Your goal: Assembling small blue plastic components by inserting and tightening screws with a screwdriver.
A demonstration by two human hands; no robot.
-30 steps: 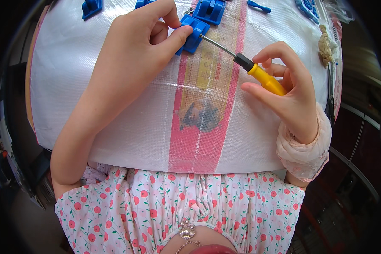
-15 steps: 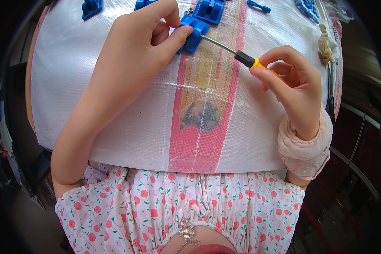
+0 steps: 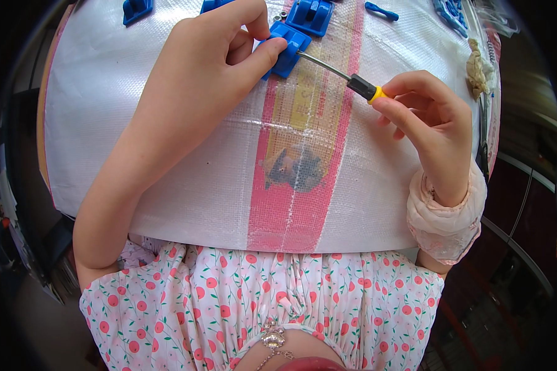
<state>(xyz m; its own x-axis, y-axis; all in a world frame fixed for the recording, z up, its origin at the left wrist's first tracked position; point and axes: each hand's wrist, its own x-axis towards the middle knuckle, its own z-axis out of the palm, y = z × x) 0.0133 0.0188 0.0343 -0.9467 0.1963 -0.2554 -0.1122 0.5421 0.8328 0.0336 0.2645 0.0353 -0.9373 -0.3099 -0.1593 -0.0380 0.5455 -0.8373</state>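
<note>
A blue plastic piece with a square base and a raised middle (image 3: 295, 42) lies at the far middle of the table. My left hand (image 3: 223, 55) pinches it between thumb and fingers, covering its left part. In my right hand (image 3: 430, 111) is a screwdriver (image 3: 362, 86) with a black and yellow handle, gripped near the handle's end. Its metal shaft slants up to the left, and the tip meets the right side of the blue piece. Whether the tip sits in a screw is too small to tell.
A similar blue piece (image 3: 312, 17) lies just beyond, with small metal nuts (image 3: 283, 15) beside it. Farther left are more blue pieces (image 3: 136, 10). To the right lie a thin blue part (image 3: 381, 11), a pile of blue parts (image 3: 453, 17) and a crumpled beige cloth (image 3: 476, 69).
My right hand's fingers have shifted on the screwdriver handle, the thumb and forefinger turned slightly. The blue piece and my left hand sit a touch farther right in the picture.
</note>
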